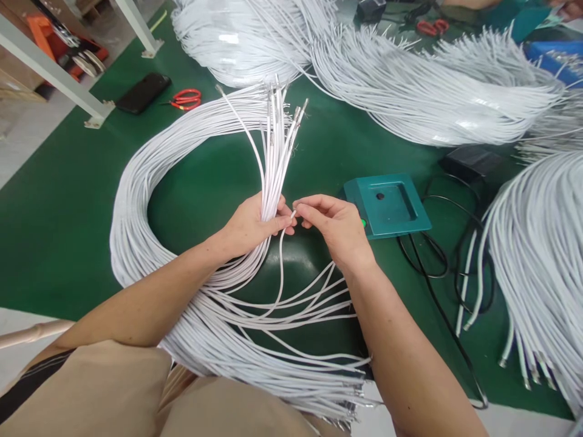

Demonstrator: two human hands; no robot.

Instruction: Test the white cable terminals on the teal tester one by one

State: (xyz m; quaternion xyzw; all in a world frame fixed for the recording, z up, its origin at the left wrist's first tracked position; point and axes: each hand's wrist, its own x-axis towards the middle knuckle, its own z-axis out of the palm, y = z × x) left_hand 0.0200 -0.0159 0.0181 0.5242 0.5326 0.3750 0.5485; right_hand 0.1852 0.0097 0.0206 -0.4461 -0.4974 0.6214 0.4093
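My left hand (257, 226) is closed around a bunch of white cables (272, 164), whose ends with metal tips fan upward. Its thumb and fingertips also touch a single white cable (281, 267) beside the bunch. Right of it, my right hand (330, 224) pinches the end of that single cable between thumb and forefinger. The bunch belongs to a large loop of white cables (132, 206) that curves round on the left. More cable ends (337, 388) lie below my hands, near the table's front edge.
A teal device (392, 205) with a black cord (439, 303) sits right of my hands. Large cable bundles lie at the back (423, 91) and right (542, 243). Red-handled scissors (186, 99) and a black phone (143, 93) rest on the green table (59, 194) near a metal post (59, 67).
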